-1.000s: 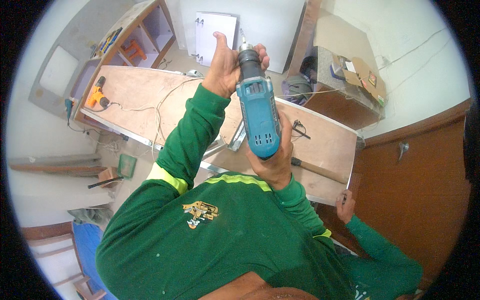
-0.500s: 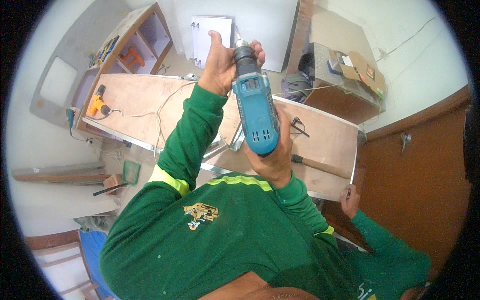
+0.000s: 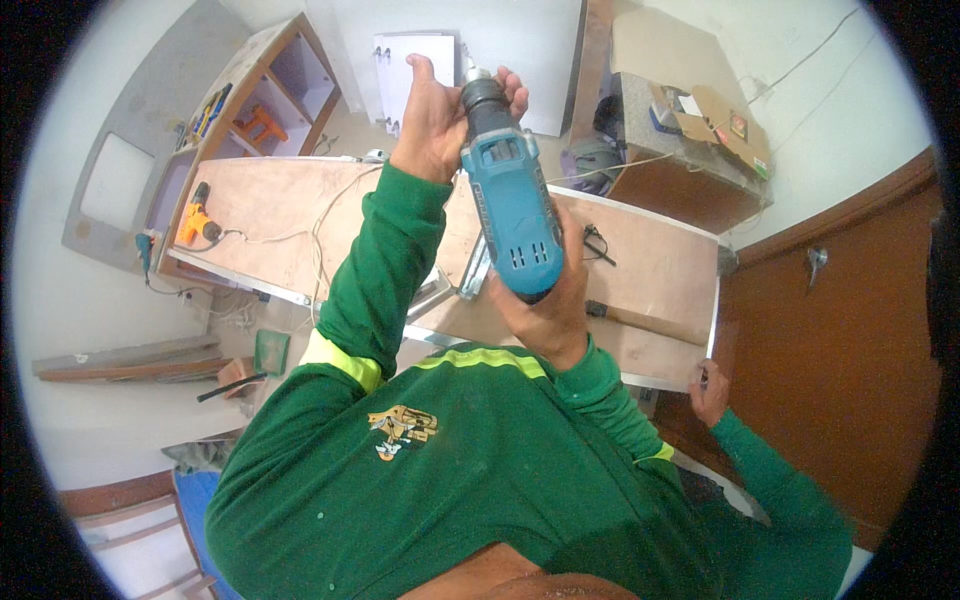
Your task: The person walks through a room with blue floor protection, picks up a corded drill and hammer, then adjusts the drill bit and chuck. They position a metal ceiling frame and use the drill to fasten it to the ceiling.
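I saw the left hand (image 3: 428, 130) cradling the chuck (image 3: 486, 100) of the teal power drill (image 3: 512, 205), thumb sticking out, while the right hand (image 3: 557, 318) gripped its rear, fingers partly hidden. I had it raised over the plywood panel (image 3: 290, 195).

A power drill (image 3: 515, 210) is held up lengthwise, its teal-blue body seen from above and pierced near the rounded rear by two rows of dark vent slots (image 3: 529, 256). The front is fitted with a dark collar (image 3: 487, 105), a metallic chuck (image 3: 479, 74) and a slim bit (image 3: 466, 58) – pointed away from the wearer and slightly left. The rear is gripped by the right of the hands (image 3: 550, 320) – the handle is hidden beneath.
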Tool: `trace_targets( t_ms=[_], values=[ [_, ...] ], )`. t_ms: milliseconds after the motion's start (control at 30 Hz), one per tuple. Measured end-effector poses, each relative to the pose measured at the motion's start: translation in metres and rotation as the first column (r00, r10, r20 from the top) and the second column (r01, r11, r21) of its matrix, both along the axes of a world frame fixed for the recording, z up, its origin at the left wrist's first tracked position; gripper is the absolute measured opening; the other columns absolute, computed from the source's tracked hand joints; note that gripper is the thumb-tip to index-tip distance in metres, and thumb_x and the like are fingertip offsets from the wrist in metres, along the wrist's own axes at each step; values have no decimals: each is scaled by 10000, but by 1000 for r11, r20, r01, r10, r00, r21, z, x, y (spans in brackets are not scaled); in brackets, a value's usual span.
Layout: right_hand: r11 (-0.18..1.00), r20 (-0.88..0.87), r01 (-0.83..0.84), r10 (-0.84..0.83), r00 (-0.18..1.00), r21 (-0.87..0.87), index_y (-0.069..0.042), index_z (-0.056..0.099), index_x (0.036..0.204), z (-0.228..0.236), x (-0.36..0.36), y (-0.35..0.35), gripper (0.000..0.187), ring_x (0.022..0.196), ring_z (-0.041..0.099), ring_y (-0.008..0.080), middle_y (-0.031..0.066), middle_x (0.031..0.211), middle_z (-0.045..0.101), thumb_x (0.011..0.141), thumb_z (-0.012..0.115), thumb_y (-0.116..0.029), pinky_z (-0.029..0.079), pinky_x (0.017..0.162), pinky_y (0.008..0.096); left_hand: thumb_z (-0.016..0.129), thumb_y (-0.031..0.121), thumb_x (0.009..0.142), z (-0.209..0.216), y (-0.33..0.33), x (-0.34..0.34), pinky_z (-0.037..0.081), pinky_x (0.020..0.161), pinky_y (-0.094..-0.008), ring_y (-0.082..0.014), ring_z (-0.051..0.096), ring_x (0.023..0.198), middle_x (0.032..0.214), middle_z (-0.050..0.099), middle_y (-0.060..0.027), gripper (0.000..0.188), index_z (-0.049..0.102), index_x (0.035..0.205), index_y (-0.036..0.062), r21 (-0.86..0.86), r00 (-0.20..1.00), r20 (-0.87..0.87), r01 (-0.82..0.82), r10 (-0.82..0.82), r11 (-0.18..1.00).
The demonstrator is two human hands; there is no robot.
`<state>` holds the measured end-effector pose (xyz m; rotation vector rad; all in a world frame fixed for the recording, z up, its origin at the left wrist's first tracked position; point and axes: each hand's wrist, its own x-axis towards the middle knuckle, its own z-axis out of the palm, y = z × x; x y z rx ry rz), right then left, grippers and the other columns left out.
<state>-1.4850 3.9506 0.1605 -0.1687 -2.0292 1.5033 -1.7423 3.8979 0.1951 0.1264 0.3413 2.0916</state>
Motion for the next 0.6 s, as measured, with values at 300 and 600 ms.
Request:
trace_targets(
  t_ms=[300, 600],
  values=[
    [998, -46, -16, 14, 999, -55, 49, 387, 1497, 20, -8, 10, 778, 1100, 689, 255, 182, 1236, 645, 819, 765, -1, 549, 984, 375, 223, 886, 960, 0, 18, -11, 570, 999, -635, -517, 579, 1247, 1319, 561, -326, 1167, 221, 1545, -124, 49, 997, 79, -23, 19, 999],
    [1000, -63, -7, 6, 998, -24, 43, 403, 1469, 31, -15, 20, 716, 1096, 729, 238, 165, 1177, 712, 848, 758, 27, 556, 990, 366, 229, 845, 988, 1, 33, -20, 537, 1039, -687, -547, 549, 1291, 1396, 511, -353, 1127, 83, 1595, -94, 71, 990, 143, -29, 19, 997]
  ],
)
